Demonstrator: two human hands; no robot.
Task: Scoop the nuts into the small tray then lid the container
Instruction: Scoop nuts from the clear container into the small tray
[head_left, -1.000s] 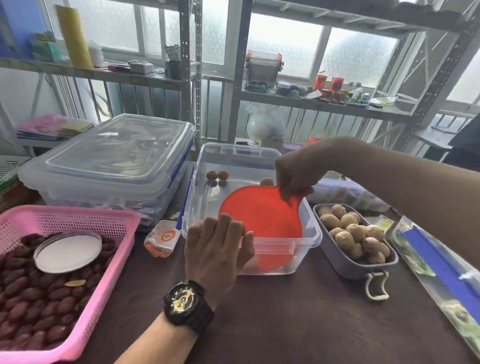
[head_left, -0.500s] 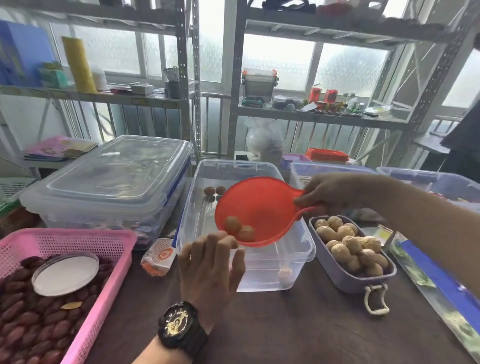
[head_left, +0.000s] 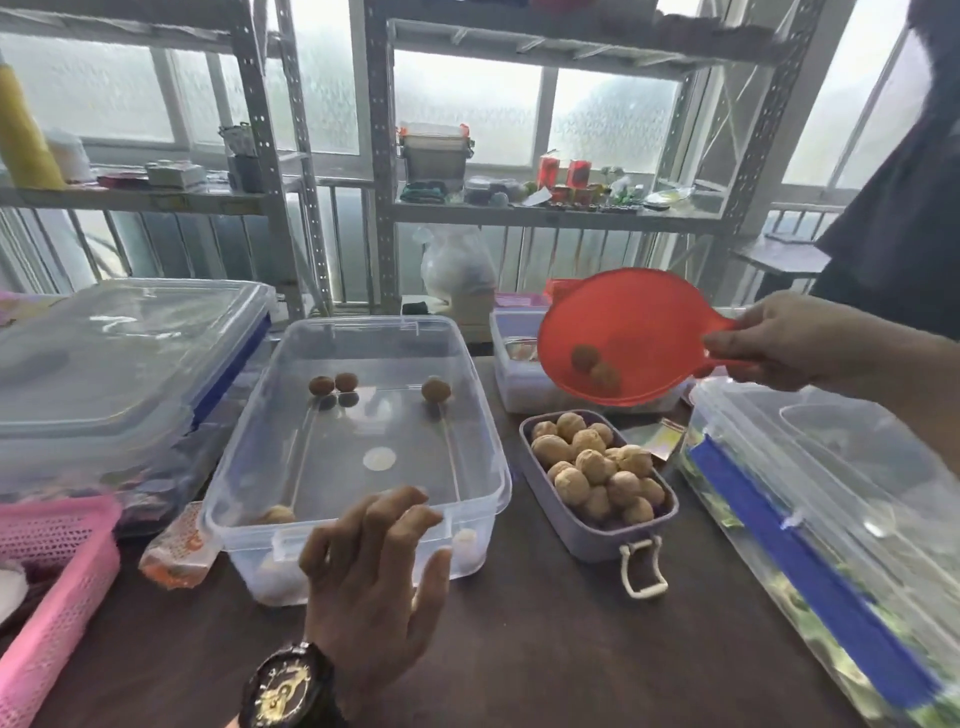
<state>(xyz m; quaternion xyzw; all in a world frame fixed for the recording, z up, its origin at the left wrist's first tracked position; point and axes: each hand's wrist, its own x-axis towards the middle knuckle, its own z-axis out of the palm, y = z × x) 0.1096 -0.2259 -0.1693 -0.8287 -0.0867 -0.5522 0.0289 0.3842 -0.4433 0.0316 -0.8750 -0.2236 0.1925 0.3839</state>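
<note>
I am holding the red scoop (head_left: 623, 335) by its handle in my right hand (head_left: 779, 343), tilting two nuts above the small tray (head_left: 582, 535) to its right, while my left hand (head_left: 371, 566), fingers spread, is steadying the near wall of the clear container (head_left: 358, 447).

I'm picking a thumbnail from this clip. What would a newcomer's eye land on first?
The red scoop, held up by the right hand above the small tray, carries two nuts. The tray is heaped with walnuts, while the clear container at centre is nearly empty.
</note>
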